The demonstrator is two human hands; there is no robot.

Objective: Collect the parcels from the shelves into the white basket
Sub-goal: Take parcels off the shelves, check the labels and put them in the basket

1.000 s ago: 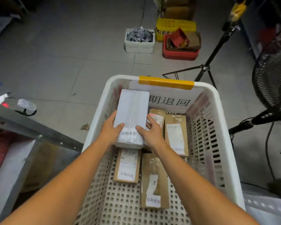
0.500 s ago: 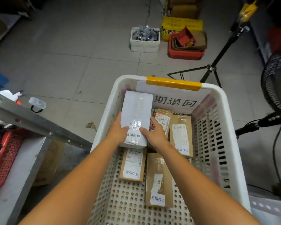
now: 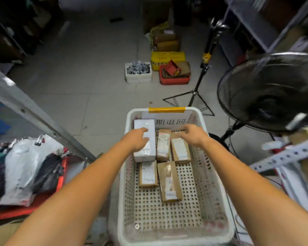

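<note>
The white box (image 3: 147, 154) is now lying settled in the far-left corner of the white basket (image 3: 167, 215), and the right grip (image 3: 192, 134) is coming off it. The basket's near half is staying bare, with high walls all round. Brown parcels (image 3: 180, 150) are sitting just beside the box. The box is looking stiff, light and tape-slick, so it wants taking by its long edges. The left grip (image 3: 136, 141) is resting on top, fingers laid over. The right is hanging loosely open and blurred, holding nothing.

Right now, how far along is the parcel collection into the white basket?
Done: four brown cardboard parcels lie in the white perforated plastic basket. In hand: the white taped box sits at its far left, the left hand resting on it; the right hand hovers over the far brown parcels. Left: white and black plastic mailer bags lie on the left-hand shelf.
</note>
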